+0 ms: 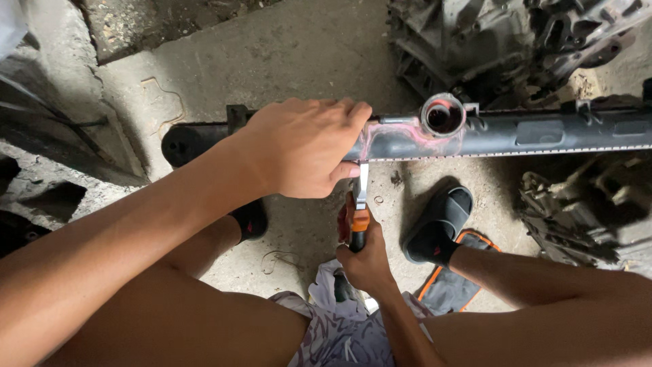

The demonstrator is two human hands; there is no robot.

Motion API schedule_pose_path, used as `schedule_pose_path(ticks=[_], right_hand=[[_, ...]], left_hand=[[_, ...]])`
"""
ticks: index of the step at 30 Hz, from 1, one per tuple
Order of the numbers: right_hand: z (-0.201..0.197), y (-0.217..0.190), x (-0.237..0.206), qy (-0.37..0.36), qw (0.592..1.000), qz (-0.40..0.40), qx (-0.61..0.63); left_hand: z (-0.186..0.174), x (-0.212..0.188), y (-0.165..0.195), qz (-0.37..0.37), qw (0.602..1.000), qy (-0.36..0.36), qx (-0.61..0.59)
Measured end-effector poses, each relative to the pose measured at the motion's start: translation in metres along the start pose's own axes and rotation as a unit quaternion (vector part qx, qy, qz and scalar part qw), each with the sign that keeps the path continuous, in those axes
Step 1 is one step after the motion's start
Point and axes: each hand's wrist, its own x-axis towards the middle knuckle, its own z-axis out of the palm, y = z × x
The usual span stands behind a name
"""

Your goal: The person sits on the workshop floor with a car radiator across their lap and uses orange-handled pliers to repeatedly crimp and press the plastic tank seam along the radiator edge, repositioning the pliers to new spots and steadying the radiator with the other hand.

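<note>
A long black plastic radiator tank [543,130] stands on edge across the view, with a round filler neck [443,117] stained pink. My left hand [302,146] grips the tank's top edge just left of the neck. Below it, my right hand [363,255] is closed around a screwdriver's orange and black handle [358,228]. Its flat metal blade [363,183] points up against the tank's lower seam, right under my left thumb.
My feet in black slippers [438,228] rest on the cracked concrete floor [285,54]. Greasy engine or gearbox castings [502,41] lie at the top right and at the right edge. An orange-trimmed dark cloth [448,289] lies by my right leg.
</note>
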Motion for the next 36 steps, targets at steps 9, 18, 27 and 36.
schedule_pose_path(ticks=[9,18,27,36], right_hand=[[-0.01,-0.008,0.002,-0.027,0.999,-0.026,-0.04],[-0.012,-0.021,0.007,-0.016,0.992,0.011,-0.128],[-0.007,-0.011,0.009,-0.025,0.996,-0.016,-0.081],[-0.004,-0.014,0.008,-0.017,0.995,-0.019,-0.092]], left_hand=[[-0.001,0.001,-0.002,0.01,1.0,0.001,-0.003],[-0.012,0.003,-0.004,-0.011,0.998,-0.043,0.049],[-0.007,-0.001,-0.009,-0.004,0.998,-0.04,0.054],[-0.006,-0.006,-0.011,0.008,0.998,-0.007,0.057]])
